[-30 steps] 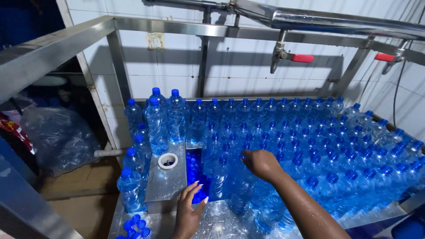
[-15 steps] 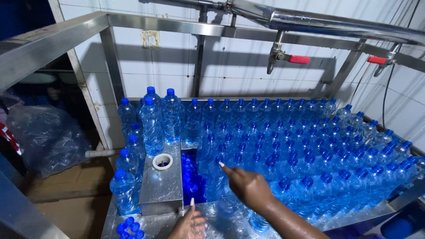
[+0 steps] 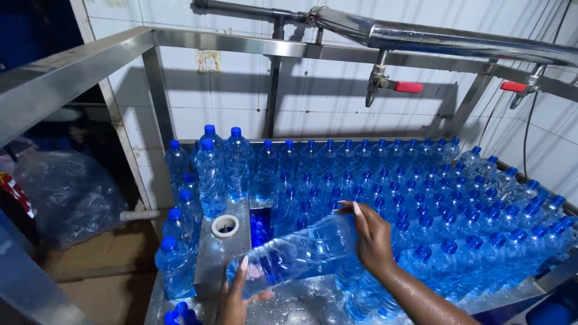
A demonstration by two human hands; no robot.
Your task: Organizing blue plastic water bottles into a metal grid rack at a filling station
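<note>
A clear plastic water bottle (image 3: 295, 253) lies tilted on its side above the steel table, held at both ends. My left hand (image 3: 233, 298) grips its lower end near the table's front edge. My right hand (image 3: 372, 238) clasps its upper end, close to the packed rows of blue-capped bottles (image 3: 421, 198). Whether the held bottle has a cap is hidden by my left hand.
Several capped bottles (image 3: 211, 174) stand at the table's left edge around a steel box (image 3: 214, 259) with a round white-rimmed opening (image 3: 225, 225). Loose blue caps (image 3: 260, 229) fill a bin beside it. Overhead runs a steel pipe (image 3: 457, 42) with red-handled taps (image 3: 408, 87). A plastic bag (image 3: 66, 192) lies left.
My right hand pulled back from the bottle rows toward me and lifted a bottle out. My left hand rose from the cap bin and took the bottle's lower end.
</note>
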